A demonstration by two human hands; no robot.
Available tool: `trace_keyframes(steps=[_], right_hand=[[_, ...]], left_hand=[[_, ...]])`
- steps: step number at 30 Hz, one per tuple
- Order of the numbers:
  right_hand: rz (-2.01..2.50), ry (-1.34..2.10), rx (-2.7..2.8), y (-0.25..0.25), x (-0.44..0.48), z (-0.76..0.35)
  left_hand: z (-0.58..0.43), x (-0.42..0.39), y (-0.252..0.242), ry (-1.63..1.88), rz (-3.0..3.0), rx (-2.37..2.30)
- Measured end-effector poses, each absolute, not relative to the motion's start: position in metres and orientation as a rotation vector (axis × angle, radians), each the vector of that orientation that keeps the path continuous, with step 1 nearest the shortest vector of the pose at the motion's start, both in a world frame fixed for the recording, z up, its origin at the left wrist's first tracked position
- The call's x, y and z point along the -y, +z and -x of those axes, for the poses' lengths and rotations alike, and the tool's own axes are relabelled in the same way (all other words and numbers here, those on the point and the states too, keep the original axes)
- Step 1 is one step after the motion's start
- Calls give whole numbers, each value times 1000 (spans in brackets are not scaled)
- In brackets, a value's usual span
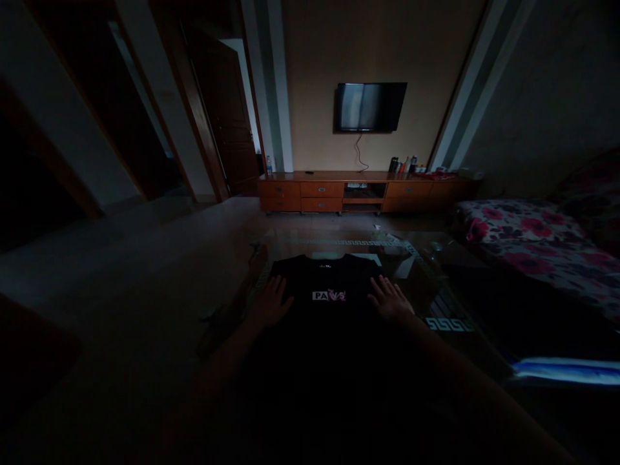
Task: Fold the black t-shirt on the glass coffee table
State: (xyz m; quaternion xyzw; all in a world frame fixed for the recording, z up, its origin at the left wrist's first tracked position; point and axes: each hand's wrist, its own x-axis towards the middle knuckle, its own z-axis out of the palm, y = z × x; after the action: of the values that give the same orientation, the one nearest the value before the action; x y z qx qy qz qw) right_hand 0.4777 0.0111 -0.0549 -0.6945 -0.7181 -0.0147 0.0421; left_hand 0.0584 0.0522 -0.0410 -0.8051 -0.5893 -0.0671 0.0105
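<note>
A black T-shirt [334, 336] lies spread on a glass table [416, 290], its neckline toward the far side and a small printed logo on the chest. My left hand [274, 302] rests flat on the shirt's left side, fingers stretched out. On the right side, my right hand [391, 300] lies flat with its fingers apart, pressing the cloth near the shoulder. The lower part of the shirt fades into darkness.
A wooden TV cabinet [322, 188] stands along the far wall, beneath a mounted television [371, 106]. To the right is a sofa with a flowered cover [527, 223]. Dark cloth with a blue-and-white strip [566, 371] lies at the near right. The room is dim.
</note>
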Motion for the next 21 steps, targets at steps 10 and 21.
trace_keyframes(steps=[10,21], right_hand=[[2130,13,2178,-56,-70,-488],[2151,-207,1995,-34,-87,-481]], left_hand=[[-70,-106,-40,-273,2570,1823],[-85,-124,-31,-383,2362,1653]])
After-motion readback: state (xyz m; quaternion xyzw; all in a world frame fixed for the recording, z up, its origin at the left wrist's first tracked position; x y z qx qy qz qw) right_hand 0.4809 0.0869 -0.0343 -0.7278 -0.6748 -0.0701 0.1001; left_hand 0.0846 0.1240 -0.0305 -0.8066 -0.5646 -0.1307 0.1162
